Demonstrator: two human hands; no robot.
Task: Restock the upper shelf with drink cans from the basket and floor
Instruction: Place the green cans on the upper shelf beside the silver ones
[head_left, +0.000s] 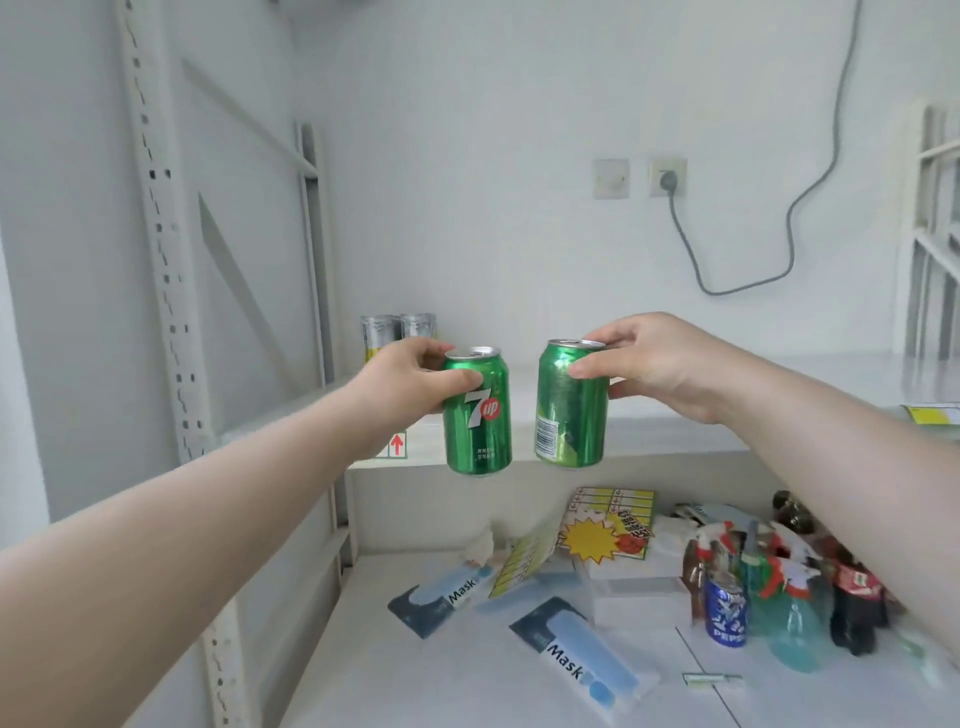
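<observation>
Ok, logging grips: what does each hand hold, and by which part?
Left hand grips the green 7up-logo aluminium can near its top; right hand grips the green barcode-facing aluminium can near its top.

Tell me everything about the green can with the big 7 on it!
The shiny green metal drink can with the 7up logo is a short cylinder with a silver top and pull tab. A white 7, a red dot and small white print face the camera. It hangs almost upright before the front edge of the white upper shelf, not resting on it. The left hand grips its upper part, thumb across the front. A second green can hangs beside it, apart.
</observation>
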